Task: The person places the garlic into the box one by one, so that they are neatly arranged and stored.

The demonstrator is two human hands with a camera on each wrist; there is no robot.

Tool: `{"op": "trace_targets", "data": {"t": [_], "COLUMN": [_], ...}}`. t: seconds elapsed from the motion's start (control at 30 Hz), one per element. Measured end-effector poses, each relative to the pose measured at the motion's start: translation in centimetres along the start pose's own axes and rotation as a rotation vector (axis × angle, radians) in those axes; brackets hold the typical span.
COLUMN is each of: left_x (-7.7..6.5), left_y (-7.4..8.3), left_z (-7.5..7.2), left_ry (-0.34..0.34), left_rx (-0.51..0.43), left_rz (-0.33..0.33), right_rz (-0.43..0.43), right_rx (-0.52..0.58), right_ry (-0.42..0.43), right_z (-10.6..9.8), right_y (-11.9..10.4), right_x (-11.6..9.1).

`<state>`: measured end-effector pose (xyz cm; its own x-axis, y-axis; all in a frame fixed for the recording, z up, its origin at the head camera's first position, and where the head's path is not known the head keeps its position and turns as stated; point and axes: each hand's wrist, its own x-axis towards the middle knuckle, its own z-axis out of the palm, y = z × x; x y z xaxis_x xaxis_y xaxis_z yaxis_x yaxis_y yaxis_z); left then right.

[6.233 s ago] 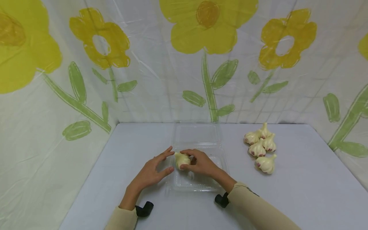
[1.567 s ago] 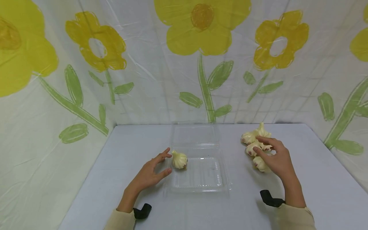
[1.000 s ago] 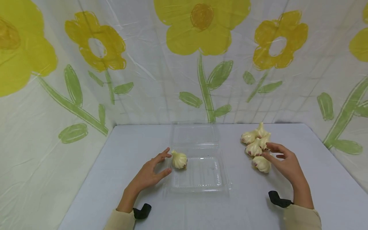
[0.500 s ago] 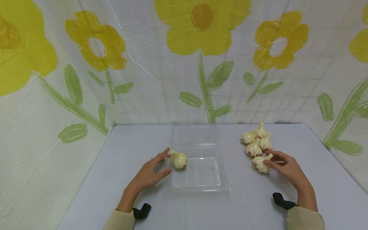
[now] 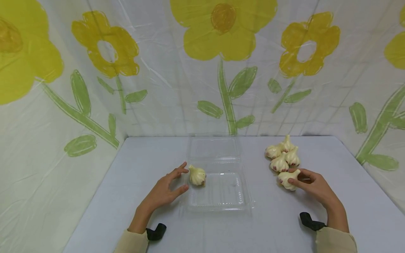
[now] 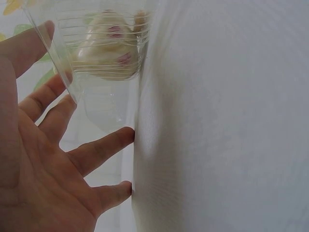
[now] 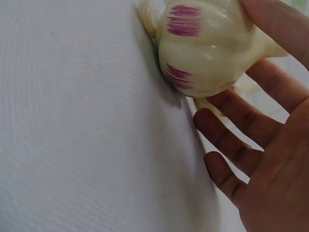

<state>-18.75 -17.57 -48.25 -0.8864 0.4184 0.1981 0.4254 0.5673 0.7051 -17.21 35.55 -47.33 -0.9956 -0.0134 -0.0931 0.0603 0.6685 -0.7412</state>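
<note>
On the right of the table, my right hand (image 5: 317, 188) pinches a cream garlic bulb (image 5: 287, 181) between thumb and fingers. The right wrist view shows purple marks on this garlic bulb (image 7: 205, 53), which sits low against the tablecloth, its stem toward the palm. My left hand (image 5: 162, 191) lies at the left side of a clear plastic clamshell box (image 5: 221, 209), fingers spread. Its thumb and some fingertips meet the edge of the box (image 6: 63, 65) in the left wrist view. Inside the box, at its left end, lies another garlic bulb (image 5: 197, 176).
Several more garlic bulbs (image 5: 280, 162) cluster just behind the right hand. The box's clear lid (image 5: 215, 147) lies folded back toward the rear. A white cloth (image 5: 221, 232) covers the table, and a flower-printed curtain (image 5: 171, 105) hangs behind it.
My right hand first set a garlic bulb in the box, then went right to the cluster. It has drawn back to the nearest bulb and closed on it. The left hand stays beside the box.
</note>
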Motion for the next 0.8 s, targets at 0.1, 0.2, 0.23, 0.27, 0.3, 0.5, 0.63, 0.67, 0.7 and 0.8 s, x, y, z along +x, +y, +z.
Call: {"op": "trace_targets", "data": {"t": [0.1,0.2,0.23,0.27,0.3,0.5,0.63,0.67,0.7,0.8], "left_x": [0.02,0.03,0.04,0.05,0.05,0.04,0.02,0.01,0.01,-0.04], "left_y": [0.12,0.26,0.29,0.31,0.32,0.25,0.16,0.14,0.12,0.14], "left_z": [-0.06,-0.11,-0.11,-0.11,-0.11,-0.09,-0.08,-0.08,-0.08,-0.13], "left_ry": [-0.002,-0.004,-0.004,-0.004,-0.005,-0.007,-0.008,-0.008,-0.009,-0.008], "left_rx": [-0.004,-0.002,-0.002,-0.002,-0.001,-0.004,-0.006,-0.007,-0.007,-0.009], "left_rz": [-0.003,-0.003,-0.004,-0.003,-0.005,-0.010,-0.011,-0.012,-0.014,-0.018], "right_rz": [0.001,0.002,0.003,0.004,0.005,-0.012,-0.015,-0.014,-0.013,-0.007], "right_rx": [0.010,0.016,0.015,0.010,0.004,-0.041,-0.044,-0.044,-0.045,-0.060], "right_ry": [-0.012,-0.029,-0.034,-0.037,-0.040,-0.043,-0.044,-0.044,-0.043,-0.044], "right_z": [0.00,0.02,0.04,0.06,0.09,0.17,0.19,0.22,0.25,0.29], "right_y": [-0.07,-0.17,-0.19,-0.20,-0.21,-0.07,0.00,0.01,0.02,-0.04], "right_x": [0.00,-0.03,-0.05,-0.06,-0.07,0.00,0.02,-0.01,-0.03,-0.04]}}
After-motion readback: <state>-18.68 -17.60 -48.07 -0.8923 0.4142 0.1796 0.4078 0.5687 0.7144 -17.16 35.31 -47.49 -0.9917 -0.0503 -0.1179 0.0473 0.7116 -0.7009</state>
